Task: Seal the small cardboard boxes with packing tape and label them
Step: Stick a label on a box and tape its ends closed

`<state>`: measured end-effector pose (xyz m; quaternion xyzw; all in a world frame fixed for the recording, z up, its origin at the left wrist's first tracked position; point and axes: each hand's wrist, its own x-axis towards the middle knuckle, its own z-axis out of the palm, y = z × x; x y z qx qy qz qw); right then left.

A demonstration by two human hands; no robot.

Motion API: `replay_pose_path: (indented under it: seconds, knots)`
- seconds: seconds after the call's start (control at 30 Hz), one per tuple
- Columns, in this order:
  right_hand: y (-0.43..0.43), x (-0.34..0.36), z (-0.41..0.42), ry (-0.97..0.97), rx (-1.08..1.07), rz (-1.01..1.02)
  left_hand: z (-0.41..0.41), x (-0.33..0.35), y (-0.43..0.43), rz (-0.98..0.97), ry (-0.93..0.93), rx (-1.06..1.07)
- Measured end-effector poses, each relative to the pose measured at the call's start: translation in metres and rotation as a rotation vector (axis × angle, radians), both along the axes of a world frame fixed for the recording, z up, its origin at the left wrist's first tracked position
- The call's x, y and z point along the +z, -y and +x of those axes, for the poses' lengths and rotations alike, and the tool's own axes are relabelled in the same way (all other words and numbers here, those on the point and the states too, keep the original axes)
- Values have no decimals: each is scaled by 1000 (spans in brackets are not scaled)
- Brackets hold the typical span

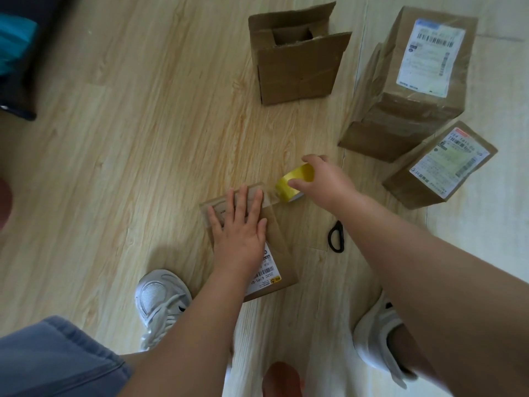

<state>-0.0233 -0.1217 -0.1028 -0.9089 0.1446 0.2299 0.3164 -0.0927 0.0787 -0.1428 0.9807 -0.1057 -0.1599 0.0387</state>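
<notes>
A small flat cardboard box (pixel 282 242) with a white shipping label lies on the wooden floor between my feet. My left hand (pixel 239 224) presses flat on its top, fingers straight and spread. My right hand (pixel 323 179) grips a yellow roll of packing tape (pixel 294 181) just past the box's far right corner. A clear strip of tape runs from the roll onto the box top near my left fingertips.
An open brown box (pixel 294 61) stands farther away. A tall labelled box (pixel 412 81) and a smaller labelled box (pixel 440 167) sit at the right. Black scissors (pixel 336 236) lie right of the flat box. My white shoes (pixel 160 302) flank it.
</notes>
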Motion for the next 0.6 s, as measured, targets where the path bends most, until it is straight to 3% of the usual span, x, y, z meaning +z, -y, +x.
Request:
replay_pose_path:
  seconds: [0.13, 0.27, 0.37, 0.47, 0.6]
  knots:
    - [0, -1, -13, 17, -81, 20, 2, 9, 2, 6, -96, 36]
    - [11, -3, -37, 76, -331, 109, 2, 12, 2, -8, -105, 31]
    - [28, -15, -64, -15, -477, -26, 2, 12, 5, -24, -95, 41]
    - [37, -35, -94, -146, -420, -199, 4, 14, 5, -32, -109, 50]
    - [38, -53, -113, -199, -334, -284, 2, 10, 3, -31, -107, 41]
